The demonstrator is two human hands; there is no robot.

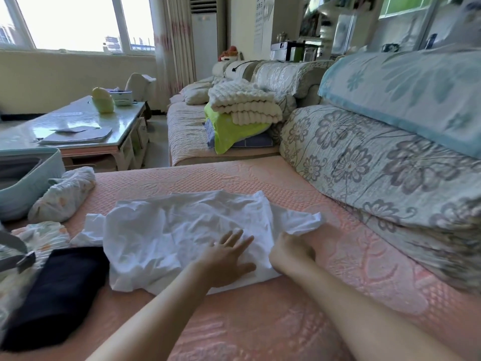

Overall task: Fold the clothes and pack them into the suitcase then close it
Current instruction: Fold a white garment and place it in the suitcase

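The white shirt [169, 230] is lying on the sofa seat [260, 321]. The left hand [229, 260] is pressing it, fingers wide; the right hand [291, 252] is pinching its edge. Folding seems to be starting; the sleeve [304, 221] needs tucking in next.

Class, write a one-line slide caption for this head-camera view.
Left hand presses a white shirt flat on the pink sofa cover while the right hand grips its edge.

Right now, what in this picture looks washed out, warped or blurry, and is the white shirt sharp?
Head view: the window is blown out to white and puts glare on the coffee table; the shelves at top right are smeared; the sofa back bows from the wide lens; the white shirt, left hand and right hand are sharp.
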